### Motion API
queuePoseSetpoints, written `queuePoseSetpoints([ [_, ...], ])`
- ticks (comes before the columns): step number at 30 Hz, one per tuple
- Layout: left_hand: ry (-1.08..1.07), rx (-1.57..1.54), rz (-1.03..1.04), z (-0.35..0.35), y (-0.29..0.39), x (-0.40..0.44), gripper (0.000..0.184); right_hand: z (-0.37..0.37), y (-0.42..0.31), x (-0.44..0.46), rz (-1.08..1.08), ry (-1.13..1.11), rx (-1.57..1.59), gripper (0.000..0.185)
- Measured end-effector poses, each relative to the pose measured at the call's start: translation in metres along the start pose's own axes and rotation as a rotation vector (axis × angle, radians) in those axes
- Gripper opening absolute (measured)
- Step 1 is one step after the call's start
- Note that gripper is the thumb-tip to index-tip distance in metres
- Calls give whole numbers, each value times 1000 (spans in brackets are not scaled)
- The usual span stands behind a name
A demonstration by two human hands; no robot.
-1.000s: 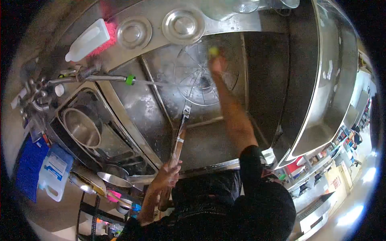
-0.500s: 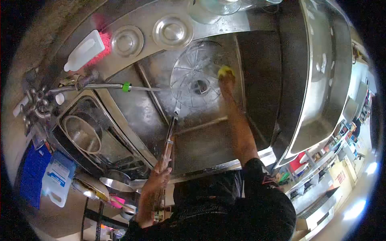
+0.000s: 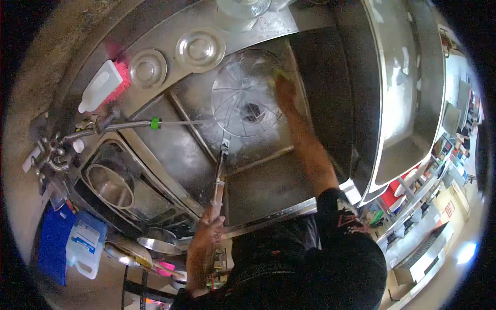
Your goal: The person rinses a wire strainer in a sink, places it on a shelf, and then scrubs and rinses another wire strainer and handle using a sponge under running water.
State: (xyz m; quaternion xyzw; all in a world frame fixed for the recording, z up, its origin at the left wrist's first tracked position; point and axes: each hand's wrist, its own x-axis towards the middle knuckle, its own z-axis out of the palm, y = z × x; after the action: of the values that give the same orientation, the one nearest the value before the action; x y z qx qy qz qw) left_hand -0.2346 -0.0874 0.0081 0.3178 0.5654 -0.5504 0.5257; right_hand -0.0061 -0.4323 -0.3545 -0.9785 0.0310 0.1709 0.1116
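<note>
My left hand [image 3: 209, 226] is wrapped round the long handle of a wide wire skimmer [image 3: 219, 188]. Its round wire head lies over the sink [image 3: 178, 168] basin, above the drain [image 3: 253, 112]. At the head's right edge, my right hand [image 3: 285, 94] grips a yellow sponge [image 3: 279, 76], mostly covered by the fingers and blurred. A stream of water runs from the metal tap [image 3: 124, 125] with a green band [image 3: 155, 123] toward the skimmer's left rim.
On the far ledge stand two metal dishes [image 3: 148, 68] [image 3: 200, 50] and a white scrub brush [image 3: 103, 85] with pink bristles. A metal pot [image 3: 109, 186] sits at left, near a plastic jug [image 3: 85, 243]. Another deep basin [image 3: 413, 98] lies right.
My right hand and the sponge have moved up and slightly left along the skimmer's rim. My left hand keeps its hold on the handle. The whole view has shifted a little.
</note>
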Motion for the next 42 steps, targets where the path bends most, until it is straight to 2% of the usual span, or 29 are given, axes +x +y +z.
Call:
queuePoseSetpoints([
  [2,-75,-41,185,7,4,3,60,-3,22,-70,114,-49,206,25],
  [3,-62,30,140,10,7,3,57,-3,20,-102,128,-101,319,25],
  [4,-69,20,147,12,4,14,57,-7,7,-127,107,-176,377,25],
  [5,-88,82,285,13,-4,25,56,-12,-9,-152,58,-260,401,25],
  [7,-105,156,422,9,-12,32,56,-19,-27,-164,-27,-379,449,25],
  [8,-119,57,241,9,-11,26,56,-18,-19,-158,10,-372,524,25],
  [10,-126,-39,56,9,-12,21,56,-15,10,-133,227,-282,773,25],
  [12,-168,36,89,11,-9,27,56,-22,14,-115,289,-194,789,25],
  [15,-198,-29,213,16,-8,30,57,-22,-14,-134,46,-200,497,25],
  [17,-159,-7,268,26,1,19,58,-23,6,-127,178,-118,686,26],
  [19,-102,45,296,23,-3,22,59,-25,16,-116,291,-186,979,26],
  [20,-66,24,347,19,-15,39,56,-28,7,-118,244,-262,1007,26],
  [22,-31,-12,383,21,-37,38,54,-43,-28,-143,17,-530,780,28],
  [23,182,413,665,30,-39,32,53,-52,-45,-147,-112,-650,654,29],
  [24,285,620,803,38,-38,19,52,-60,-60,-154,-243,-767,523,30],
  [25,427,824,930,45,-36,6,51,-67,-68,-161,-371,-877,388,31],
  [26,474,809,891,50,-31,-18,52,-73,-67,-172,-386,-880,384,31],
  [28,525,794,843,47,-47,-33,53,-84,-46,-205,17,-595,758,33],
  [30,674,933,859,32,-75,-26,59,-95,-16,-228,413,-272,1089,35],
  [31,689,918,864,32,-77,-28,59,-99,-6,-234,610,-99,1242,36],
  [32,605,952,806,31,-78,-33,56,-111,-11,-238,812,81,1382,37],
  [34,529,971,758,25,-85,-21,53,-148,-20,-237,738,320,1273,39],
  [35,571,966,987,19,-96,4,49,-150,-15,-232,726,313,1274,39],
  [36,610,954,1216,22,-96,13,45,-157,-6,-225,526,324,978,38],
  [37,619,943,1214,21,-93,20,45,-160,-4,-218,419,314,832,37],
  [38,272,724,811,24,-71,19,47,-167,-5,-209,317,319,684,37],
  [39,-58,487,407,24,-59,18,50,-194,-24,-187,272,341,757,36],
  [40,-50,478,410,22,-63,25,50,-213,-40,-165,224,362,829,36],
  [42,-149,609,268,22,-71,57,49,-221,-49,-118,-14,261,785,26],
])
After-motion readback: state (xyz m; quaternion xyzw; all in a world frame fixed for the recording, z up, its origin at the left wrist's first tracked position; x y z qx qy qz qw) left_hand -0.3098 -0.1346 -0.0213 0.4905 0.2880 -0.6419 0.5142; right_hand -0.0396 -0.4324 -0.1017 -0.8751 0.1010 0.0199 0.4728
